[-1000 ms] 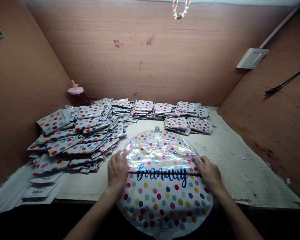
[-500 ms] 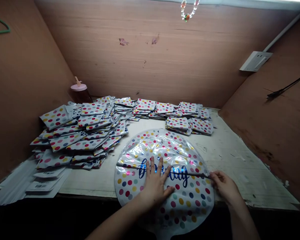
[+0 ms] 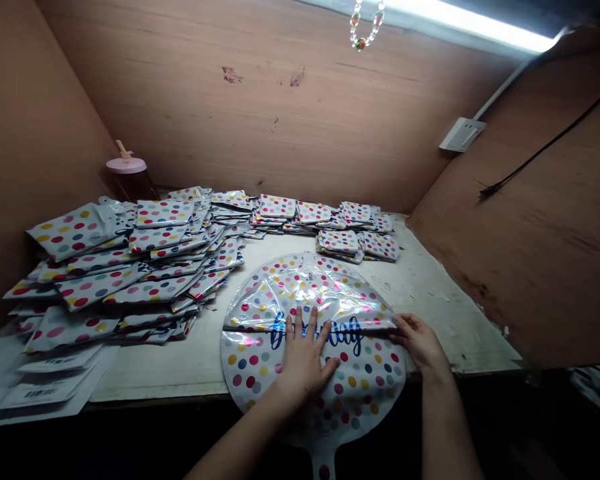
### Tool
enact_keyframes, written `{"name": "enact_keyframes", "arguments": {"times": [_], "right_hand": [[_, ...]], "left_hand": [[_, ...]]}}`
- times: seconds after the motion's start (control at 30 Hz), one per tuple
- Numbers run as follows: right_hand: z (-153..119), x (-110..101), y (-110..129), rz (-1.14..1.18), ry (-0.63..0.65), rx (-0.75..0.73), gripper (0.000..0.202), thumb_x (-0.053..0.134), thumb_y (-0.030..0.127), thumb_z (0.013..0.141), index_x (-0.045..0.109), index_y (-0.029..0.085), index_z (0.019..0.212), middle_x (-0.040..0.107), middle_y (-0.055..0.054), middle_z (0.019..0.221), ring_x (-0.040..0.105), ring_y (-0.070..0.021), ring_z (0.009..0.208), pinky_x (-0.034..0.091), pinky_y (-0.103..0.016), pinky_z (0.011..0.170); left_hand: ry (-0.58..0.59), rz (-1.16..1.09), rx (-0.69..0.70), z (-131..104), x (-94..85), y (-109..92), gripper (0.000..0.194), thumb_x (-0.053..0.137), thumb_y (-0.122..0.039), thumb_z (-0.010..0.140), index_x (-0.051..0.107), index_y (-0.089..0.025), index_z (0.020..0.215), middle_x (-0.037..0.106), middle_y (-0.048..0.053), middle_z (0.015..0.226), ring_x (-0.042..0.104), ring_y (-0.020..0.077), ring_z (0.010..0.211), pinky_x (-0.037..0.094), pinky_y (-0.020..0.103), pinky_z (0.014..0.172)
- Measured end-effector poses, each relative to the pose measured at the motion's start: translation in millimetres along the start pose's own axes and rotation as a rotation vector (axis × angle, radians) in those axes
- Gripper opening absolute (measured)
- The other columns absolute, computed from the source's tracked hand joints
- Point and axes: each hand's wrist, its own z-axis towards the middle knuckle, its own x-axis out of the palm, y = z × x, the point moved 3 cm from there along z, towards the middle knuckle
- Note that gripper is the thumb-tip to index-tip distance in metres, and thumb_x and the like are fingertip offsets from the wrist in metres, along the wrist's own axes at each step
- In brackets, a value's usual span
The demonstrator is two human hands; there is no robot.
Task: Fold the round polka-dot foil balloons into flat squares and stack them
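A round, flat foil balloon [image 3: 365,380] with coloured dots and blue script lies over the table's front edge, its neck hanging down toward me. A dark, straight crease line runs across its middle through the lettering. My left hand [image 3: 305,357] lies flat on the balloon's centre, fingers spread over the script. At the right edge, my right hand [image 3: 420,343] pinches the balloon's rim near the end of that line. Part of the lettering is hidden under the left fingers.
Folded dotted foil packets [image 3: 145,260] are heaped at the left, and smaller stacks [image 3: 337,241] line the back. White sleeves with barcodes [image 3: 50,390] lie front left. A lidded cup [image 3: 127,170] stands behind the heap. Wooden panels [image 3: 220,127] enclose the table [image 3: 430,280].
The view has turned a little to the right and tilted. My right hand stays at the balloon's right edge, a bit closer in over the rim. The left hand stays flat on the balloon.
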Motion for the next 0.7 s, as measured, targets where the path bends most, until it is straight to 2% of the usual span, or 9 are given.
{"name": "enact_keyframes", "arguments": {"times": [0.13, 0.2, 0.27, 0.37, 0.43, 0.5, 0.57, 0.63, 0.7], "right_hand": [[2, -9, 4, -0.035, 0.136, 0.086, 0.034, 0.087, 0.021, 0.053, 0.059, 0.014, 0.070, 0.066, -0.002, 0.067, 0.064, -0.0136, 0.055, 0.053, -0.018, 0.044], [6, -16, 6, -0.032, 0.046, 0.080, 0.033, 0.087, 0.018, 0.052, 0.056, 0.014, 0.065, 0.065, -0.001, 0.062, 0.064, -0.0121, 0.051, 0.055, -0.018, 0.050], [8, -23, 8, -0.020, -0.080, 0.037, 0.031, 0.083, 0.023, 0.060, 0.053, 0.016, 0.066, 0.063, 0.002, 0.057, 0.062, -0.0094, 0.048, 0.055, -0.016, 0.051], [1, -24, 2, -0.050, -0.209, 0.040, 0.034, 0.074, 0.042, 0.071, 0.050, 0.018, 0.069, 0.062, 0.000, 0.050, 0.058, -0.0106, 0.038, 0.048, -0.016, 0.037], [-6, -18, -7, -0.112, -0.167, 0.140, 0.040, 0.072, 0.052, 0.071, 0.052, 0.017, 0.071, 0.064, -0.005, 0.052, 0.059, -0.0149, 0.036, 0.046, -0.020, 0.032], [-11, -11, -13, -0.153, -0.082, 0.198, 0.041, 0.074, 0.052, 0.067, 0.054, 0.017, 0.073, 0.066, -0.009, 0.056, 0.063, -0.0181, 0.041, 0.049, -0.023, 0.035], [-12, -4, -6, -0.214, -0.089, 0.086, 0.038, 0.076, 0.047, 0.066, 0.055, 0.017, 0.077, 0.066, -0.007, 0.057, 0.064, -0.0198, 0.046, 0.052, -0.026, 0.040], [-12, 11, 13, -0.348, -0.221, -0.143, 0.035, 0.070, 0.046, 0.071, 0.056, 0.018, 0.085, 0.065, -0.006, 0.062, 0.065, -0.0222, 0.053, 0.053, -0.030, 0.044], [-23, 49, 35, -0.491, -0.355, -0.359, 0.033, 0.061, 0.048, 0.078, 0.056, 0.019, 0.094, 0.064, -0.008, 0.068, 0.065, -0.0248, 0.062, 0.051, -0.034, 0.050]], "left_hand": [[-0.013, 0.021, -0.003, 0, -0.5, -1, 0.074, 0.036, -0.068, 0.084, 0.021, -0.034, 0.148, 0.011, 0.001, 0.158, -0.001, 0.0431, 0.142, 0.001, 0.064, 0.111], [-0.008, 0.019, -0.008, 0, -1.3, -1, 0.074, 0.037, -0.067, 0.084, 0.021, -0.034, 0.148, 0.012, 0.001, 0.158, 0.000, 0.0431, 0.142, 0.002, 0.064, 0.111], [-0.001, 0.018, -0.008, 0, -1.5, -2, 0.073, 0.038, -0.067, 0.084, 0.021, -0.035, 0.148, 0.014, 0.001, 0.158, 0.000, 0.0432, 0.142, 0.002, 0.064, 0.111], [0.003, 0.026, -0.005, 1, -0.9, -3, 0.073, 0.040, -0.065, 0.084, 0.022, -0.035, 0.148, 0.014, 0.001, 0.158, -0.001, 0.0434, 0.142, 0.002, 0.064, 0.110], [-0.006, 0.023, -0.013, 0, -1.7, -4, 0.075, 0.039, -0.066, 0.084, 0.022, -0.032, 0.149, 0.012, 0.002, 0.158, -0.001, 0.0433, 0.142, 0.001, 0.064, 0.110], [-0.009, 0.015, -0.021, -2, -4.8, -6, 0.079, 0.037, -0.068, 0.083, 0.020, -0.027, 0.150, 0.008, 0.005, 0.158, -0.002, 0.0430, 0.142, 0.002, 0.063, 0.111], [-0.002, 0.009, -0.049, -6, -9.5, -10, 0.083, 0.036, -0.070, 0.083, 0.021, -0.024, 0.150, 0.007, 0.006, 0.158, -0.003, 0.0434, 0.141, 0.002, 0.064, 0.111], [0.011, 0.010, -0.105, -11, -13.6, -12, 0.082, 0.035, -0.071, 0.082, 0.023, -0.025, 0.149, 0.008, 0.006, 0.158, -0.003, 0.0452, 0.141, 0.000, 0.067, 0.109], [0.022, 0.016, -0.147, -16, -14.3, -13, 0.080, 0.036, -0.071, 0.082, 0.024, -0.027, 0.149, 0.007, 0.005, 0.158, -0.003, 0.0473, 0.140, -0.001, 0.071, 0.107]]}}
